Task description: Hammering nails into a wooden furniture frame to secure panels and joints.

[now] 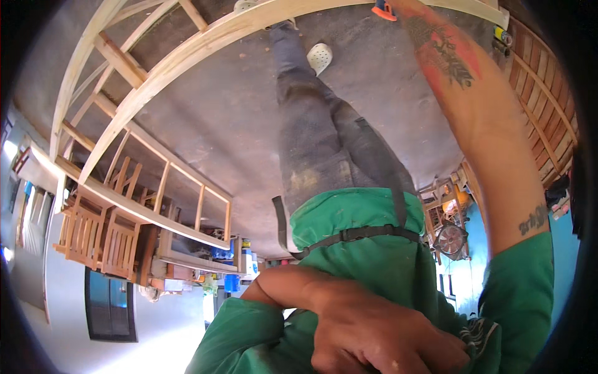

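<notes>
My left hand (386,333) is bent in across the front of my green shirt (367,262), low in the view. Its fingers are curled; whatever they may hold is hidden below the picture's edge. My right forearm (479,118) reaches up and away on the right, and the hand itself is beyond the top edge. Near that wrist shows a small orange and dark blue thing (384,10), cut off at the edge, so its kind and whether it is held do not show. A long curved wooden frame (180,62) of pale rails and crosspieces stretches along the top and left.
A white clog (319,58) shows on the dark floor (218,124) beside my trouser legs (311,137). Wooden chairs (87,230) stand at the left, and a fan (452,240) at the right. Slatted wooden panelling (539,93) rises at the far right.
</notes>
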Demonstrator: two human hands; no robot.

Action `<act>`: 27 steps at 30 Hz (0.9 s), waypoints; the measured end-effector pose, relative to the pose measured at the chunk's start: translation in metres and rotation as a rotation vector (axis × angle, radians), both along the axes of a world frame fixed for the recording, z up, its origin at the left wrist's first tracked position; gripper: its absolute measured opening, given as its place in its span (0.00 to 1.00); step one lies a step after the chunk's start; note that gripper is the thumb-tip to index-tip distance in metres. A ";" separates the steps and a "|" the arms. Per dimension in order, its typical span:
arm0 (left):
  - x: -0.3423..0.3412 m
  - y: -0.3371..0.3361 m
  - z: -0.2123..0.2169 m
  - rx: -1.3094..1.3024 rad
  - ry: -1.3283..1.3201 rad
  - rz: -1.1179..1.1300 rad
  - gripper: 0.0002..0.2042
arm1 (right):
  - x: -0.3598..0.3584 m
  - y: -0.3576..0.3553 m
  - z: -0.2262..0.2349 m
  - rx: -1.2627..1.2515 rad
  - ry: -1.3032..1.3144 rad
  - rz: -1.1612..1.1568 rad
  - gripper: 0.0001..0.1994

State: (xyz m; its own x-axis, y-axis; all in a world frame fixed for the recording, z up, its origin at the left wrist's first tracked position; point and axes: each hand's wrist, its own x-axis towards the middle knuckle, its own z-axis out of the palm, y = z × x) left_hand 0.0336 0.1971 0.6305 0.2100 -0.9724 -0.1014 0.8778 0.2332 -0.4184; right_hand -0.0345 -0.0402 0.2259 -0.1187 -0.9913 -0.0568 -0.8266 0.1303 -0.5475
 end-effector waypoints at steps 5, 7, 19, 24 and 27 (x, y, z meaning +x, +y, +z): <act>-0.007 -0.007 0.011 -0.032 0.031 0.055 0.18 | -0.003 -0.002 0.006 -0.018 -0.017 0.009 0.21; -0.003 -0.002 0.010 -0.110 0.042 -0.026 0.19 | -0.003 -0.001 0.008 0.011 -0.048 0.011 0.22; 0.006 0.003 -0.015 -0.141 -0.208 -0.041 0.19 | 0.000 -0.001 0.011 0.034 -0.019 -0.016 0.27; 0.014 0.004 -0.024 -0.074 -0.279 0.103 0.17 | -0.003 -0.001 0.006 0.046 0.012 0.004 0.25; 0.021 -0.001 -0.029 -0.017 -0.337 0.156 0.16 | -0.004 -0.001 0.006 0.046 0.005 -0.012 0.24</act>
